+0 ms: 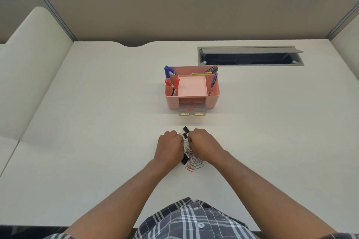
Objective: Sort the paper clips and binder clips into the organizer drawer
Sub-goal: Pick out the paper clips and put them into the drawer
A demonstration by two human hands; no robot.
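Note:
A pink desk organizer (pixel 212 101) stands mid-desk, its clear drawer (pixel 192 111) pulled out toward me with a few red paper clips inside. Closer to me lies a pile of paper clips (pixel 193 161) mixed with black binder clips (pixel 186 129). My left hand (pixel 170 146) and my right hand (pixel 204 144) rest on either side of the pile, knuckles up, fingers curled into it. Both seem to pinch clips near the pile's far end, but the fingertips are hidden. One binder clip pokes out beyond my knuckles.
Markers and pens stand in the organizer's side compartments (pixel 172 83). An open cable tray slot (pixel 250 57) is set into the desk behind the organizer on the right. A partition wall (pixel 174 9) closes the back of the white desk (pixel 97 122).

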